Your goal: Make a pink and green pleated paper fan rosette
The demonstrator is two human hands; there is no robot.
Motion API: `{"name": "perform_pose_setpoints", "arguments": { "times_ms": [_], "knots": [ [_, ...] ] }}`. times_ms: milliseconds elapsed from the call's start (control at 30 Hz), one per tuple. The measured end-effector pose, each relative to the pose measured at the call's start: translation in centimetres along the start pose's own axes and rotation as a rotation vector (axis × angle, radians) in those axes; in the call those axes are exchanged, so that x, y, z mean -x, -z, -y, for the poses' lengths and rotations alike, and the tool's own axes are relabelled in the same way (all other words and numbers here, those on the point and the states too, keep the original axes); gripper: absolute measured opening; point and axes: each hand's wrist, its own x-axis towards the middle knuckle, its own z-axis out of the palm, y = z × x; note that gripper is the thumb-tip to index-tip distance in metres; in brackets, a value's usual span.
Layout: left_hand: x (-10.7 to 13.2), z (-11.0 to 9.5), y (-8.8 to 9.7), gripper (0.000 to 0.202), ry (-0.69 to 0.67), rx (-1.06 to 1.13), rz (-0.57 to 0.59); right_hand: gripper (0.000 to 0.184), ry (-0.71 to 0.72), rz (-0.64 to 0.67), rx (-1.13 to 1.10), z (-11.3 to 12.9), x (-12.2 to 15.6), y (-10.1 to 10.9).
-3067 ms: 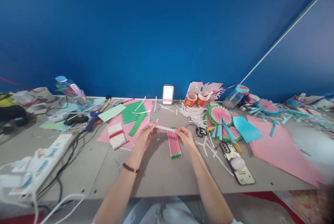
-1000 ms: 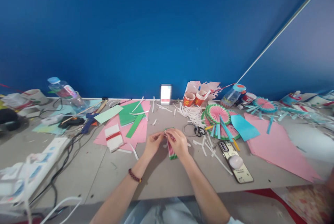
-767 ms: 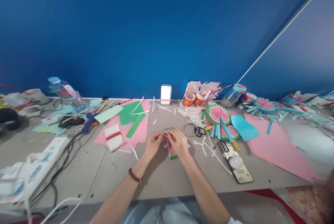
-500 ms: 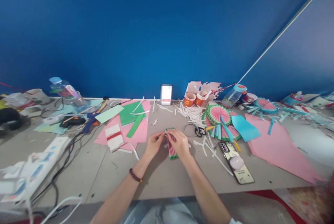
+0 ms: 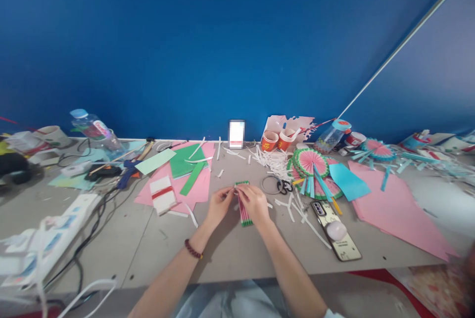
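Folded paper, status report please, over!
Left hand and right hand both pinching folded paper at its far end. Paper rests on table. Scissors close by, apart.

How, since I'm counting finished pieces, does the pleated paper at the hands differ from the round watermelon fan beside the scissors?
The pleated paper is folded shut into a narrow bar; the round watermelon fan is spread into a full disc. The pleated paper is pinched at its far end by the left hand and right hand; the fan lies untouched beside the scissors. Both show pink pleats edged in green.
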Motion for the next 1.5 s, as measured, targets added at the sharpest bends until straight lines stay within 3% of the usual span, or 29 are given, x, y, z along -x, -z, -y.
{"name": "perform_pose_setpoints", "arguments": {
  "times_ms": [300, 600, 733, 1300, 1500],
  "knots": [
    [0.4, -0.4, -0.3, 0.022, 0.019, 0.015, -0.062, 0.021, 0.069, -0.028, 0.133, 0.8, -0.2, -0.5],
    [0.6, -0.2, -0.4, 0.024, -0.047, -0.020, -0.023, 0.021, -0.127, -0.050, -0.109, 0.8, 0.0, -0.4],
    [0.7, -0.1, -0.5, 0.025, -0.077, -0.070, -0.027, 0.022, -0.148, -0.037, -0.140, 0.9, -0.1, -0.3],
    [1.1, -0.8, -0.7, 0.020, -0.080, -0.055, -0.087, 0.022, 0.025, -0.036, 0.131, 1.6, 0.0, -0.5],
    [1.0, -0.3, -0.7, 0.024, -0.055, -0.030, -0.054, 0.022, -0.089, -0.047, -0.076, 1.2, -0.1, -0.5]
  ]
}}
